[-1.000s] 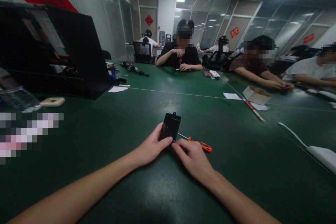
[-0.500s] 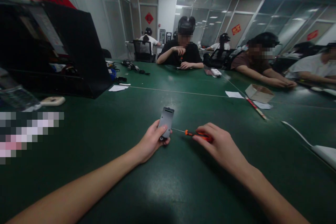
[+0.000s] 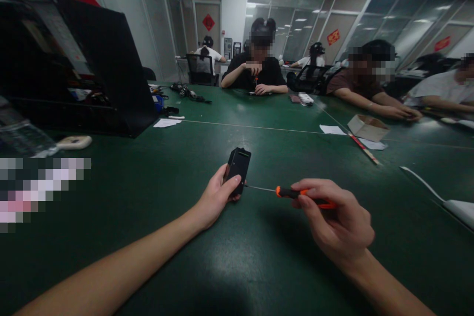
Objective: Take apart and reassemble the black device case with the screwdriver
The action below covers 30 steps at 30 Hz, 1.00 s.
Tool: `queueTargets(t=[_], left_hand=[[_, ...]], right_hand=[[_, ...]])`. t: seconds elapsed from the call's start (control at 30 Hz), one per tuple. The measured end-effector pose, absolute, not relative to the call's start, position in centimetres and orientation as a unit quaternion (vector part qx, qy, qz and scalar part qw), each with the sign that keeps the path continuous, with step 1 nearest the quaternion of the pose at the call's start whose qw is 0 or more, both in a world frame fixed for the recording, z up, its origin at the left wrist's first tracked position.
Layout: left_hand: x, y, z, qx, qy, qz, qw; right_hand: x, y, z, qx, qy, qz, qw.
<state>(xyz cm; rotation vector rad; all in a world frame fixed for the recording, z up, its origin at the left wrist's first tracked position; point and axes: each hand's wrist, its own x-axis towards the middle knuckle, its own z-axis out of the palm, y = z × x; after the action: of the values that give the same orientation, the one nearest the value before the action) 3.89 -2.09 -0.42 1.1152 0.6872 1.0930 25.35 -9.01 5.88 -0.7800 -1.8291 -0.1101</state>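
A small black box-shaped device [image 3: 241, 164] is tilted upright above the green table, held in my left hand [image 3: 218, 197]. My thumb lies across its face and the fingers wrap behind it. In my right hand [image 3: 338, 215] is a screwdriver [image 3: 292, 192] with an orange and black handle, its thin shaft pointing left. The shaft's tip is at the device's lower right edge; whether it touches or sits in a screw is too small to tell.
The green table [image 3: 177, 266] stretches away beneath both hands. On the left stand a black open case [image 3: 111, 69] and a pale oval object [image 3: 75, 142]. To the right are a cardboard box [image 3: 368, 128], paper [image 3: 332, 130] and a red stick [image 3: 363, 149]. Several people sit around.
My left hand has turned the device, so its face looks darker and a side shows. The right hand has moved right with the screwdriver, and more of its handle and shaft is visible.
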Motion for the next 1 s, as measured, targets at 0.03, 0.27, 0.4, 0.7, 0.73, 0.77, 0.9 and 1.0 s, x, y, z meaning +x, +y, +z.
queueTargets(t=[0.03,0.27,0.4,0.7,0.73,0.77,0.9,1.0], left_hand=[[3.88,-2.08,-0.50,0.498,0.303,0.483,0.654],[3.83,-1.90,-0.86,0.533,0.307,0.479,0.627],[3.85,-2.04,-0.63,0.544,0.325,0.483,0.605],[3.65,-2.47,-0.18,0.567,0.367,0.479,0.561],[3.66,-2.48,-0.18,0.569,0.366,0.480,0.559],[3.68,-2.50,-0.17,0.573,0.365,0.479,0.556],[3.70,-2.65,-0.11,0.581,0.368,0.476,0.548],[3.67,-2.80,-0.14,0.582,0.378,0.472,0.544]], right_hand=[[25.31,-9.05,5.90,-0.323,-0.770,-0.047,0.547],[25.19,-8.99,6.16,-0.316,-0.776,-0.057,0.543],[24.77,-9.14,6.35,-0.311,-0.789,-0.048,0.527],[24.85,-9.25,5.78,-0.386,-0.774,-0.028,0.502],[24.83,-9.19,5.77,-0.399,-0.758,-0.022,0.515],[24.80,-9.14,5.79,-0.403,-0.747,-0.013,0.528],[24.70,-9.16,5.92,-0.362,-0.770,-0.002,0.525],[24.56,-9.26,5.70,-0.359,-0.774,-0.014,0.522]])
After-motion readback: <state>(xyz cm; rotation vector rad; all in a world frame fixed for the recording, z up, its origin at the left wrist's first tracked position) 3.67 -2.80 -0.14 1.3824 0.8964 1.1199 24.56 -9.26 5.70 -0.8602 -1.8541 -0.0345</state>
